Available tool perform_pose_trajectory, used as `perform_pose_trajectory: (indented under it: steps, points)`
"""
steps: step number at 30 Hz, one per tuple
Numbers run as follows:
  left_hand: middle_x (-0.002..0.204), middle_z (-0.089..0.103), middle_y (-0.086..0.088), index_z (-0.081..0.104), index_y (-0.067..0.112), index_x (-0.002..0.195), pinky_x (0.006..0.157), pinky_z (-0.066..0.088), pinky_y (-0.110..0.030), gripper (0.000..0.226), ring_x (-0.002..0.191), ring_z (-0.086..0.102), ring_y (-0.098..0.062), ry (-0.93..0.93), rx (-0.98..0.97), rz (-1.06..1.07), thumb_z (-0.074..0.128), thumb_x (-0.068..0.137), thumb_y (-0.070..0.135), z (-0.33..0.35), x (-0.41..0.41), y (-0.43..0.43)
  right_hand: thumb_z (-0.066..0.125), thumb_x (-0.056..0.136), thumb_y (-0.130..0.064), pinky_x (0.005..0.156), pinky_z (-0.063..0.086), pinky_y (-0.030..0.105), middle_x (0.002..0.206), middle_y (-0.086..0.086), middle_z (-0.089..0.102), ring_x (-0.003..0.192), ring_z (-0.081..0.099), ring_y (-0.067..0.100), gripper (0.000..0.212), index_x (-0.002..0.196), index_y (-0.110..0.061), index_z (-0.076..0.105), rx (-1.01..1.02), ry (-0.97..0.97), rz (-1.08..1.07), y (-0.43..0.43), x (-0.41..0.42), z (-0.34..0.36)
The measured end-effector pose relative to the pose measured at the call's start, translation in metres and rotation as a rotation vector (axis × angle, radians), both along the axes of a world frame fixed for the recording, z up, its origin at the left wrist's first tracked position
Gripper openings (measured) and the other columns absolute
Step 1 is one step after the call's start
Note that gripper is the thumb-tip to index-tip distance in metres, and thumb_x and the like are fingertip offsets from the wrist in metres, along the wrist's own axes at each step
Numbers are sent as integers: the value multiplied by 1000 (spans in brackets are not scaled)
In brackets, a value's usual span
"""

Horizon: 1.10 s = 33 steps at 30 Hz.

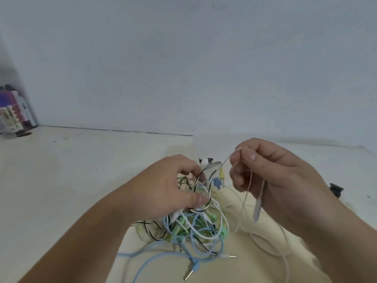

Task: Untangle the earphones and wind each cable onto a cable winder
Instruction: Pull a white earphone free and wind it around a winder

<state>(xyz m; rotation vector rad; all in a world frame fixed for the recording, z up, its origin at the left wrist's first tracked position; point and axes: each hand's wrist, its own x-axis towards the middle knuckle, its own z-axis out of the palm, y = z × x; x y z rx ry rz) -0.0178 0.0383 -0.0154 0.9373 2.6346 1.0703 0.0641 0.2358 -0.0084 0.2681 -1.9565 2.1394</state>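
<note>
A tangle of earphone cables [195, 223] in white, light blue, green and black-and-white hangs above the pale table [61, 180]. My left hand [163, 186] grips the top of the tangle, thumb pressed on a black-and-white cable. My right hand [271, 172] is raised to the right and pinches a cream cable [247, 188] between thumb and forefinger; its inline remote [257, 209] dangles below the palm. Several jack plugs [231, 256] lie on the table at the bottom. A clear bag with small coloured pieces [216, 178] stands behind the tangle; whether they are winders is unclear.
A stack of colourful boxes [14, 113] leans on the wall at the far left. A small black object [336, 189] lies at the right behind my right wrist. A white wall rises behind the table.
</note>
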Motion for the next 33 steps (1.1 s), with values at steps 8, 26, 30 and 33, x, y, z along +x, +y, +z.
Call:
perform_pose_trajectory:
  steps: [8, 26, 30, 33]
  points:
    - [90, 77, -16, 77, 9, 75, 81, 53, -28, 16, 84, 72, -20, -205, 694, 202, 72, 76, -7, 14, -9, -7, 49, 87, -6, 48, 37, 27, 66, 3, 46, 55, 44, 20, 27, 62, -13, 43, -476, -119, -355, 16, -8, 9]
    - [118, 58, 3, 64, 28, 106, 60, 41, -24, 55, 84, 55, -11, 198, 432, 733, 49, 78, -16, 7, -29, -21, 50, 90, -8, 44, 23, 29, 66, 14, 55, 43, 32, 21, 25, 66, -10, 46, 10, -233, -379, 14, -1, 10]
    - [105, 65, 11, 69, 28, 98, 69, 39, -3, 52, 74, 54, 14, 608, 428, 401, 54, 69, -12, 16, -6, -15, 62, 90, -19, 43, 29, 23, 56, -5, 51, 44, 38, 13, 8, 86, -17, 56, 545, -246, -265, 6, -1, -4]
    - [68, 67, 23, 72, 24, 81, 44, 30, -3, 29, 35, 43, 4, 466, 316, 191, 63, 79, -4, 17, 9, -5, 68, 86, -29, 47, 37, 15, 58, -9, 56, 47, 46, 3, 34, 111, -41, 48, 805, -199, -217, 1, -2, -11]
